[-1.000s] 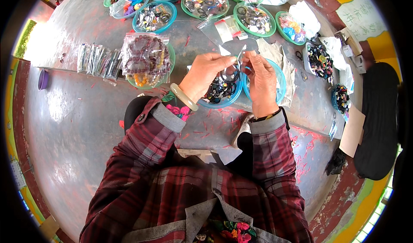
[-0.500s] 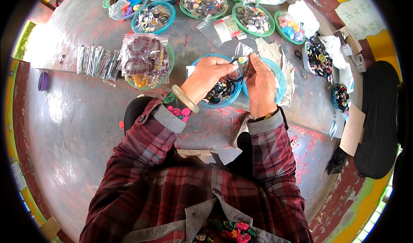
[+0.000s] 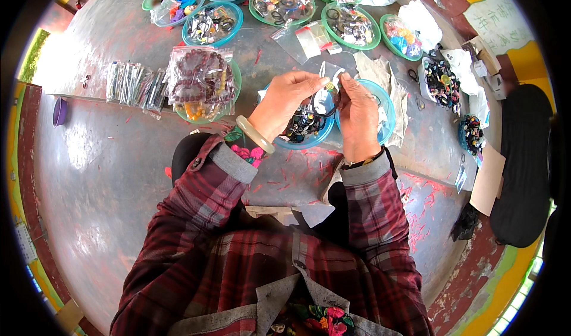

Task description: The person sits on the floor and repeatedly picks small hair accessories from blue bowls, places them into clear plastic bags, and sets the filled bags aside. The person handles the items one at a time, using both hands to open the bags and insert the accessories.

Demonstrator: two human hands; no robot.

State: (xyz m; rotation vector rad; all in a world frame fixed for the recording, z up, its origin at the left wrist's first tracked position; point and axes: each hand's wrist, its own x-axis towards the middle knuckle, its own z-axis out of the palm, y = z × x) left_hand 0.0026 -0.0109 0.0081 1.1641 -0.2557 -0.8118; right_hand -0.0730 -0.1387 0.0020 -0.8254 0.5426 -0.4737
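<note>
My left hand (image 3: 290,101), with a pale bangle at the wrist, pinches a small black hair tie (image 3: 321,111) from the left side. My right hand (image 3: 359,114) grips its other side between thumb and fingers. A small yellowish ornament (image 3: 330,86) shows between my fingertips, with two white-edged loops standing above it. The dark cord hangs below the fingers. Beneath my hands, a blue bowl (image 3: 309,145) holds a pile of dark hair ties. Partly behind my right hand is a second blue bowl (image 3: 389,122) with whitish pieces in it.
Bagged bead bracelets (image 3: 199,77) fill a green bowl at left, beside a row of slim packets (image 3: 135,86). Several bowls of bagged accessories line the back. At right are a white basket (image 3: 424,86) of hair ties and a cardboard piece (image 3: 489,180). Red scraps litter the ground.
Both hands have shifted slightly, and the ornament has turned between my fingers. White-edged loops now stand above it, where clear, shiny film appeared before.
</note>
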